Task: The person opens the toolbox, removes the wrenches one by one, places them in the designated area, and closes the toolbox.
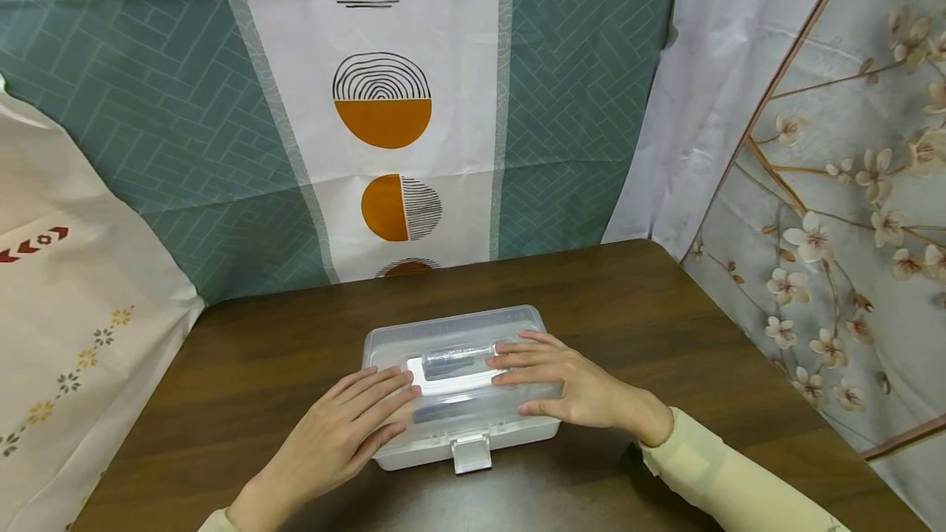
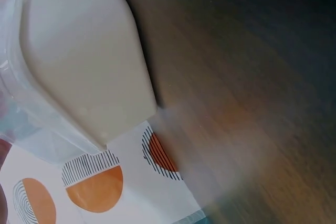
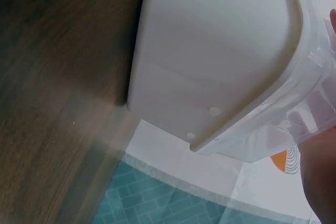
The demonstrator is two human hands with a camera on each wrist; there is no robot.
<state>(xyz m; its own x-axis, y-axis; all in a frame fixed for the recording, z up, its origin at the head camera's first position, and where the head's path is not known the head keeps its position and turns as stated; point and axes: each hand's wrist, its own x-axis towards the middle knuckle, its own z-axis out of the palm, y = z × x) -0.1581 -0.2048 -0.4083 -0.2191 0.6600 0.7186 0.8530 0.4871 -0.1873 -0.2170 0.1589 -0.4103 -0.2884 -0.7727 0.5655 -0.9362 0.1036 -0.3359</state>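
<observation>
A lidded plastic box [image 1: 510, 436] with a white base and a clear lid [image 1: 458, 330] sits on the table. On top of the lid lies a white handle [image 1: 452, 385], and a pale latch [image 1: 471, 453] sticks out at the front. My left hand [image 1: 343, 432] rests on the lid's left side, fingers extended and reaching the handle's end. From the right, my right hand [image 1: 569, 382] lies over the lid with its fingers spread and fairly straight. Both wrist views look along the white end walls, the left wall [image 2: 79, 61] and the right wall [image 3: 210, 51].
The brown wooden table [image 1: 281, 351] extends around the box on all sides. Behind it hangs a green and white patterned curtain [image 1: 576, 105]. A cream cloth [image 1: 81, 335] hangs at the left and a flowered cloth [image 1: 828, 302] at the right.
</observation>
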